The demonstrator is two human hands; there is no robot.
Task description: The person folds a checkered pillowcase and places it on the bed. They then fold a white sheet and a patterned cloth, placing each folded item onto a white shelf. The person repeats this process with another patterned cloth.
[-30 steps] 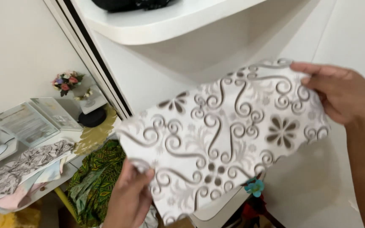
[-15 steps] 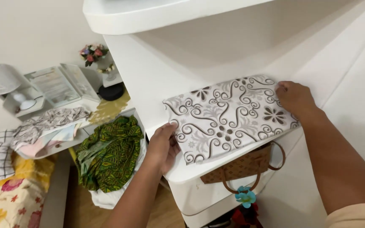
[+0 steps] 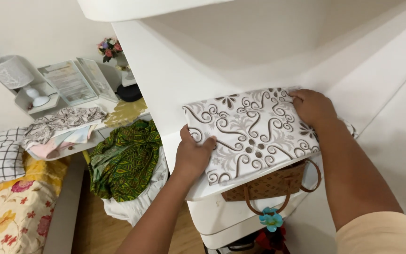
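A folded white cloth (image 3: 252,131) with brown scroll and flower patterns lies flat on a white curved shelf (image 3: 203,190). My left hand (image 3: 192,155) grips its near left edge, thumb on top. My right hand (image 3: 313,107) presses down on its far right corner, fingers curled over the fabric. Both hands rest on the shelf's surface with the cloth between them.
A brown woven bag (image 3: 269,186) with a blue flower charm (image 3: 271,219) sits on the shelf below. A white basket of green patterned fabric (image 3: 125,157) stands on the floor at left. Beyond are a side table (image 3: 125,113) with folded clothes, a lamp (image 3: 15,75), flowers, and a bed (image 3: 10,211).
The cloth was held up in the air a second ago; both hands have lowered it flat onto the shelf, and my view has tilted downward.
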